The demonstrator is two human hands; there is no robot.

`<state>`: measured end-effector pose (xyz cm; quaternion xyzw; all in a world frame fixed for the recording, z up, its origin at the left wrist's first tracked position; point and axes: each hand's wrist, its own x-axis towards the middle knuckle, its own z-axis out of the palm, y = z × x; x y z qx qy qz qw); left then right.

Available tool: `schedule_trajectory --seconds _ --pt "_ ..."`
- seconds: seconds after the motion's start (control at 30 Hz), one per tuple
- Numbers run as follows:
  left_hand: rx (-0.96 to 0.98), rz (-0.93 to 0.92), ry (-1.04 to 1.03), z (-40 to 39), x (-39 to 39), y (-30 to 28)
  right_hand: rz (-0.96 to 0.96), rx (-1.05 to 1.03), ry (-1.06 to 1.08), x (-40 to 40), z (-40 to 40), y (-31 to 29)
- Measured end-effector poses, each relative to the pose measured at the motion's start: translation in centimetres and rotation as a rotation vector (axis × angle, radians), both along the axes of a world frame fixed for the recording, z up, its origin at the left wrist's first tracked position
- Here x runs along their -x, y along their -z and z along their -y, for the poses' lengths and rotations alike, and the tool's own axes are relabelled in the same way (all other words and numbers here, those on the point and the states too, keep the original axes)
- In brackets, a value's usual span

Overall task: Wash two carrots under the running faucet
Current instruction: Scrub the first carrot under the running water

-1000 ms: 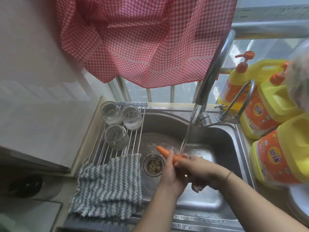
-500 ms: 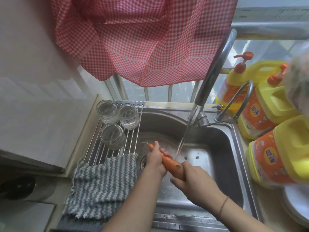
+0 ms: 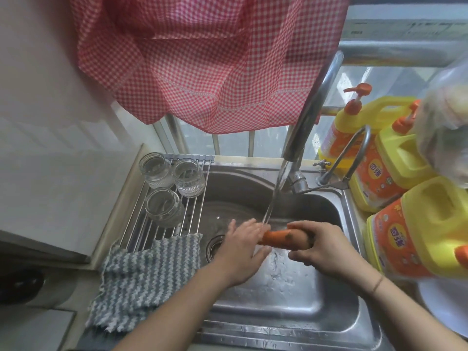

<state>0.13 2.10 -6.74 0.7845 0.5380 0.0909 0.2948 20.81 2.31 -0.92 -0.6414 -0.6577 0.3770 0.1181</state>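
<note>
Steel fills the middle of the view: a kitchen sink (image 3: pixel 326 312) below a window half covered by a red checked curtain (image 3: pixel 202 59). Over the basin both hands hold one carrot (image 3: pixel 283 239) lying crosswise. The right hand (image 3: pixel 326 249) curls round its thick end, thumb below and fingers above. The left hand (image 3: pixel 243 252) wraps the narrower end, which is hidden in its palm. Water (image 3: pixel 274 198) from the faucet (image 3: pixel 311 107) falls just beside the left hand's fingers onto the carrot. Beyond and left of the grip, three glass jars (image 3: pixel 164 206) stand on a wire rack (image 3: pixel 192 214), with a grey knitted cloth (image 3: pixel 141 279) nearer. Right of the grip stand yellow detergent bottles (image 3: pixel 417 234). Only one carrot is in view.
</note>
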Motion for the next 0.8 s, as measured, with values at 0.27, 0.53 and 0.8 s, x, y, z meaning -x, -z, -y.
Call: schedule_trajectory --seconds 0.27,0.53,0.8 --pt "0.67 0.408 0.023 0.2 1.4 -2.2 -0.521 0.362 -0.061 -1.6 -2.0 0.2" --pt "0.885 0.558 -0.345 4.8 0.5 -2.6 -0.9 0.365 0.37 5.1 1.1 6.0" --pt "0.717 0.441 -0.544 7.3 -0.1 -2.1 -0.648 0.169 0.509 10.8 2.1 8.3"
